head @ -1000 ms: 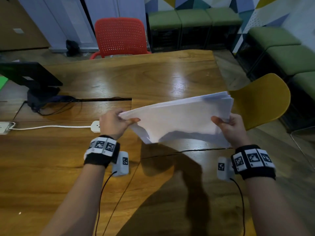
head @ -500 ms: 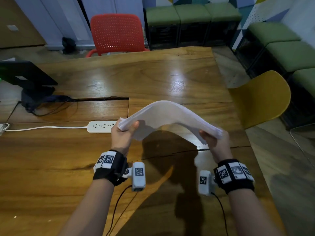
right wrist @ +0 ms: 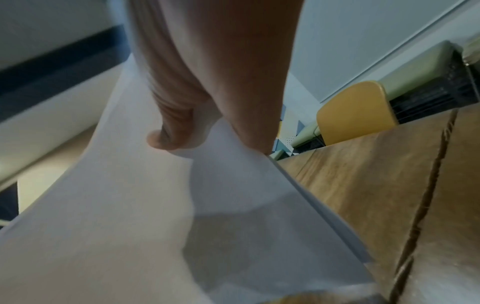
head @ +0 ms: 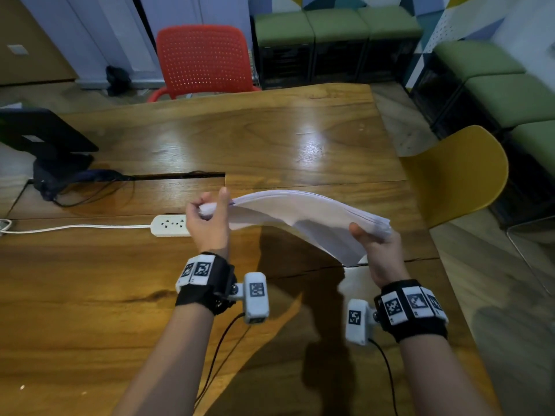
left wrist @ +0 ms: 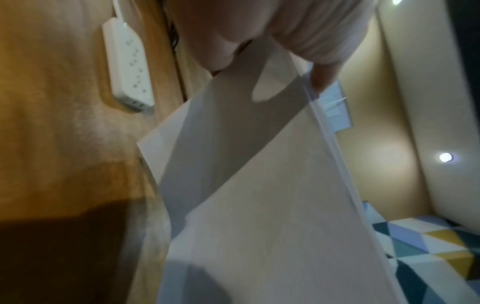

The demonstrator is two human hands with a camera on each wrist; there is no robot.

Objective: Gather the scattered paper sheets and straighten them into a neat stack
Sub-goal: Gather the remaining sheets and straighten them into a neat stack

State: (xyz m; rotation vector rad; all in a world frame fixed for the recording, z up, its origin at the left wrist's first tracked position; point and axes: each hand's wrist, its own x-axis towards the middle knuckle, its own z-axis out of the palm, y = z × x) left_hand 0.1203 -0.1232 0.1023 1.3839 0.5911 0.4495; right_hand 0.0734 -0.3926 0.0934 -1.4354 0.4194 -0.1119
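One bundle of white paper sheets (head: 303, 217) hangs in the air between two hands above a wooden table (head: 270, 139), bowed upward in an arch. The left hand (head: 207, 223) pinches the bundle's left end, fingers curled over the top edge and thumb raised beside it; the left wrist view shows the thumb (left wrist: 215, 41) pressed against the underside and a fingertip (left wrist: 324, 76) hooked over the far edge. The right hand (head: 380, 250) grips the right end, thumb (head: 359, 231) on top and fingers folded beneath, at a lower level than the left grip. From the right wrist, the sheets (right wrist: 130, 205) sweep away from the hand (right wrist: 207, 72) in a long pale curve.

The paper is plain, unmarked white. Its layered edges show as thin lines near the right grip, slightly fanned rather than flush. The exact sheet count cannot be told. One loose white sheet (head: 354, 280) lies flat on the table just below the right grip, partly hidden by the wrist.

Beyond the left grip, one white power strip (head: 168, 225) rests on the table with its cord trailing left. Further out stand one red chair (head: 204, 61) at the far edge and one yellow chair (head: 462, 172) past the right grip. One dark monitor (head: 42, 136) sits far left of the left grip.
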